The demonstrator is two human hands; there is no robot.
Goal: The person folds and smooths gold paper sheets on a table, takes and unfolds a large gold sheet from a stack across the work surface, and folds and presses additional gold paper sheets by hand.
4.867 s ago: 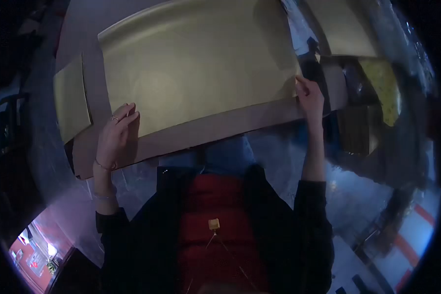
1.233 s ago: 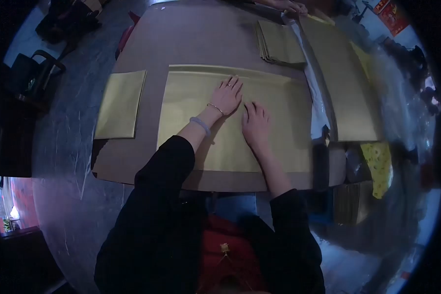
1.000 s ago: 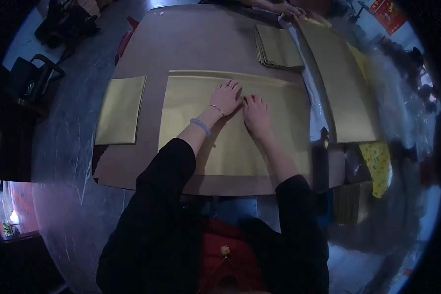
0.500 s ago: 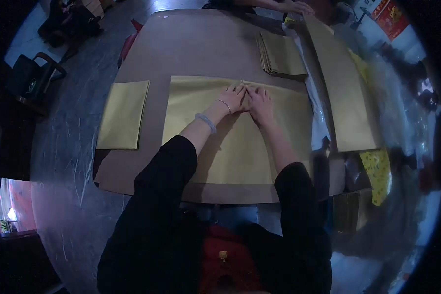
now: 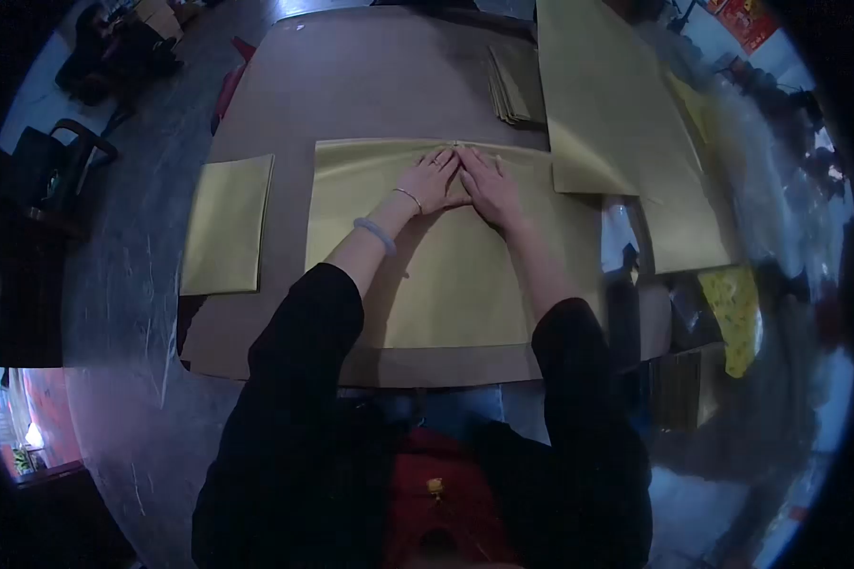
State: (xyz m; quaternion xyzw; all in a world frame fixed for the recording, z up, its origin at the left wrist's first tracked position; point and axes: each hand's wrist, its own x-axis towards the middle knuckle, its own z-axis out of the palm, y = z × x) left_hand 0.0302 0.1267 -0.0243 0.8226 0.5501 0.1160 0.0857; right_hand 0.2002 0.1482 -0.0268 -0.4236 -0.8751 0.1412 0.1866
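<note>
A large gold paper sheet (image 5: 465,294) lies on the brown table in front of me. My left hand (image 5: 432,182) rests flat on it near the far edge, fingers outstretched. Beside it, my right hand (image 5: 491,188) also lies flat on the sheet, and the fingertips of both hands come together at the top edge. Slight creases run out from under the hands. To the left is a folded gold sheet (image 5: 226,226). Past the sheet's far right side sits a stack of folded gold paper (image 5: 515,87), partly covered by another gold sheet (image 5: 593,114).
The brown table (image 5: 380,71) has rounded corners. More gold sheets (image 5: 688,218) and a yellow patterned wrapping (image 5: 733,318) lie along the right side. A black armchair (image 5: 62,175) stands on the floor at left, and a person in dark clothes (image 5: 114,57) is at the far left.
My hands have slid slightly toward the far edge and spread flatter. A gold sheet at the far right has swung over the stack and the big sheet's right corner. The view has shifted a little.
</note>
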